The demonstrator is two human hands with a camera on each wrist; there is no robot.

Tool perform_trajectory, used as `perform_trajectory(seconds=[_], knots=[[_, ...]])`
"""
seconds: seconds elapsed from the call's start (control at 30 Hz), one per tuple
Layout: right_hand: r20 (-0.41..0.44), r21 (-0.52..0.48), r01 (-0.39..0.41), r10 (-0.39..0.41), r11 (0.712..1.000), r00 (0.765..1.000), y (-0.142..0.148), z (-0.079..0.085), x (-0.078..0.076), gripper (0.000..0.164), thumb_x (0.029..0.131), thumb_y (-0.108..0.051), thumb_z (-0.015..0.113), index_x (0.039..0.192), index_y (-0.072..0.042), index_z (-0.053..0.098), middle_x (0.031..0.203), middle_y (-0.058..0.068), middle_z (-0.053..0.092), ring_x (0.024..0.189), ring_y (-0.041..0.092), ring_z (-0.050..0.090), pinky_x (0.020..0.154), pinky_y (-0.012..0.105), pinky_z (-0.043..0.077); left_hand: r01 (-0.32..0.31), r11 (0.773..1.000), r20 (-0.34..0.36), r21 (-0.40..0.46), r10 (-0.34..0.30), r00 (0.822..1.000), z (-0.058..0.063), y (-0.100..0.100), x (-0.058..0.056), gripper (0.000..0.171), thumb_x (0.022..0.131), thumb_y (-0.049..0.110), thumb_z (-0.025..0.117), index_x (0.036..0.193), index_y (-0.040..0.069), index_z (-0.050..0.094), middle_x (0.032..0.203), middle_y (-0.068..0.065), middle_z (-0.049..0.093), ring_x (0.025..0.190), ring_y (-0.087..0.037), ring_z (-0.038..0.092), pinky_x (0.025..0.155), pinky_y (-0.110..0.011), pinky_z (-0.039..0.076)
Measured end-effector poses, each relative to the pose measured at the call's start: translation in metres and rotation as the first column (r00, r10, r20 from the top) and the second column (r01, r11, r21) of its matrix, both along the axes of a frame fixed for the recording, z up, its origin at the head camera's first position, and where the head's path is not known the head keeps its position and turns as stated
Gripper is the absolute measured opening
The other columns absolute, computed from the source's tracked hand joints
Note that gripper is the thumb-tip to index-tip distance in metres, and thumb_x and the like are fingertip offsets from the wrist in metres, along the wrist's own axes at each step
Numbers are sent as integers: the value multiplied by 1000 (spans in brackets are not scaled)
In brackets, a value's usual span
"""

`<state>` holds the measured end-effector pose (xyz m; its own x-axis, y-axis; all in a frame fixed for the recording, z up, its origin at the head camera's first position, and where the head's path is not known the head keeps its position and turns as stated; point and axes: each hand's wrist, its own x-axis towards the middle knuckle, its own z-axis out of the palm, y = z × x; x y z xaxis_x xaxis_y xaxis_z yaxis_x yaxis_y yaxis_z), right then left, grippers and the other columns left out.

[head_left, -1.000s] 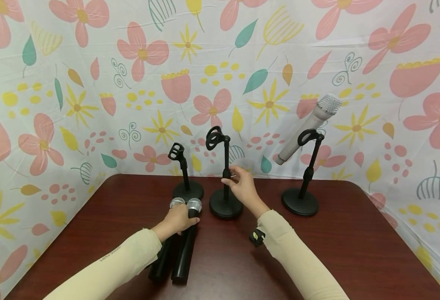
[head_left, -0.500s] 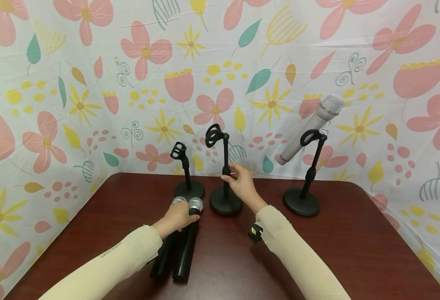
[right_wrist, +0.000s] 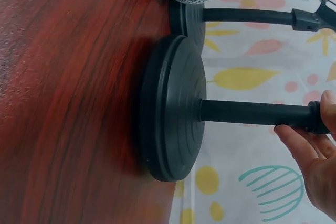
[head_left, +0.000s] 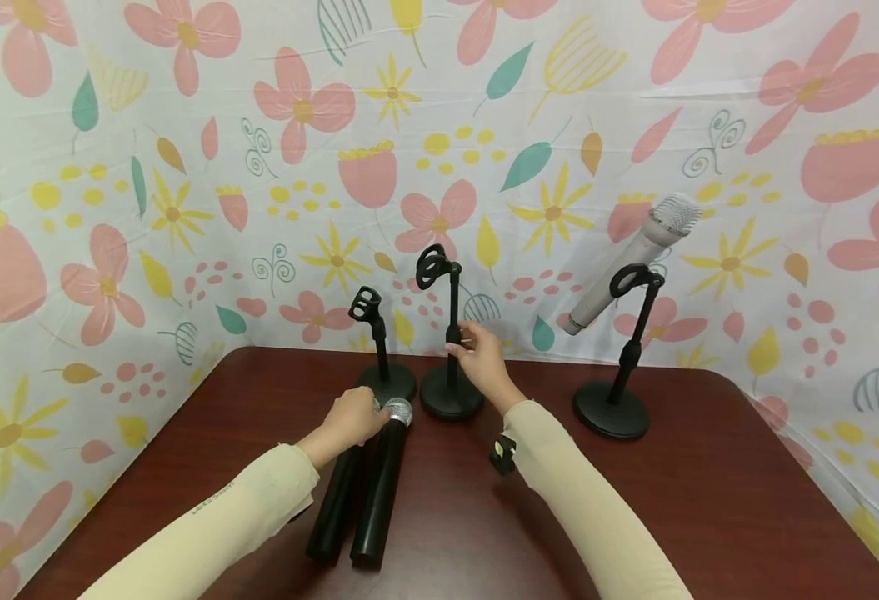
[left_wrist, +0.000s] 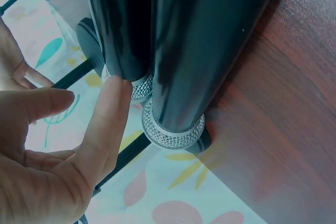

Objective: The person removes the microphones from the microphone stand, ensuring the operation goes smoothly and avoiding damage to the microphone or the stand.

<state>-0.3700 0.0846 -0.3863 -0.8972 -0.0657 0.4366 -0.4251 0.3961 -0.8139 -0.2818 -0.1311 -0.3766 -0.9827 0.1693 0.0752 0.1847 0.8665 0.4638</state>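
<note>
Two black microphones with silver mesh heads lie side by side on the table, the right one next to the left one. My left hand is over their head ends and hides most of the left one's mesh. In the left wrist view its fingers are extended beside the handles, thumb apart, curled round nothing. With thumb and fingers, my right hand pinches the collar on the pole of the middle black microphone stand, which stands upright. Its round base shows large in the right wrist view.
A shorter stand with a clip is just left of the middle one, behind the microphones. To the right, another stand has a silver microphone tilted at its clip. A floral cloth hangs behind the brown table.
My left hand has lifted off the right microphone, uncovering more of it. The middle stand has shifted slightly left and back with my right hand on its pole.
</note>
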Motion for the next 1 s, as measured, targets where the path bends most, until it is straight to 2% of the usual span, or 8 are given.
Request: perform_trajectory(seconds=[0.07, 0.17, 0.3, 0.4, 0.6, 0.73, 0.87, 1.0], knots=[[-4, -6, 6, -6, 1000, 1000, -1, -1, -3, 40, 89, -4, 67, 128, 1, 58, 112, 20, 63, 103, 33, 64, 87, 43, 53, 0, 1000, -8, 17, 0, 1000, 0, 0, -1, 45, 92, 18, 63, 51, 6, 48, 41, -3, 47, 33, -12, 49, 40, -26, 41], [-11, -6, 14, -14, 1000, 1000, -2, -4, -7, 39, 89, -4, 68, 127, 1, 58, 111, 20, 64, 102, 32, 64, 86, 42, 53, -1, 999, -10, 47, 1, 1000, -2, -1, -1, 29, 92, 18, 63, 78, -7, 64, 53, -7, 55, 35, -12, 52, 41, -26, 44], [-1, -12, 13, -13, 1000, 1000, -3, -7, -9, 41, 89, -5, 67, 128, 0, 58, 113, 19, 63, 103, 31, 64, 86, 41, 53, -2, 995, 7, 97, 1, 1000, -4, -3, -1, 37, 93, 18, 62, 113, -13, 60, 66, -8, 59, 38, -12, 54, 45, -27, 49], [11, -20, 11, -11, 1000, 1000, -5, -7, -10, 41, 90, -6, 67, 129, 0, 57, 115, 19, 62, 105, 30, 63, 87, 40, 53, -3, 991, -5, 137, 4, 1000, -4, -4, -2, 35, 93, 16, 61, 113, -12, 60, 64, -9, 62, 39, -13, 54, 46, -28, 49], [10, -42, 12, -11, 999, 1000, -7, -8, -12, 39, 90, -4, 66, 128, 0, 57, 114, 20, 62, 105, 32, 63, 87, 41, 53, -12, 979, -43, 205, 21, 999, -1, -1, -5, 28, 92, 12, 59, 111, -8, 61, 82, -12, 70, 45, -12, 56, 49, -28, 49], [11, -51, 21, -20, 998, 1000, -8, -8, -12, 38, 90, -3, 66, 127, 1, 58, 113, 20, 63, 103, 32, 62, 88, 42, 52, -4, 966, -62, 258, 21, 998, 4, 4, -9, 25, 92, 12, 59, 110, -6, 63, 83, -12, 70, 48, -13, 58, 50, -29, 50], [5, -34, 46, -46, 998, 999, -9, -9, -11, 40, 88, -5, 69, 126, 1, 59, 113, 20, 63, 104, 31, 62, 86, 42, 53, 25, 954, -157, 299, 23, 987, 14, 9, -15, 21, 92, 12, 61, 107, -3, 65, 84, -10, 69, 62, -17, 63, 60, -33, 52], [7, -44, 52, -51, 998, 999, -11, -10, -10, 42, 87, -6, 70, 127, 0, 59, 114, 19, 63, 105, 31, 62, 85, 42, 53, 78, 924, -289, 374, 36, 957, 32, 15, -25, 23, 90, 9, 62, 109, -4, 64, 88, -13, 69, 77, -26, 65, 70, -39, 53]])
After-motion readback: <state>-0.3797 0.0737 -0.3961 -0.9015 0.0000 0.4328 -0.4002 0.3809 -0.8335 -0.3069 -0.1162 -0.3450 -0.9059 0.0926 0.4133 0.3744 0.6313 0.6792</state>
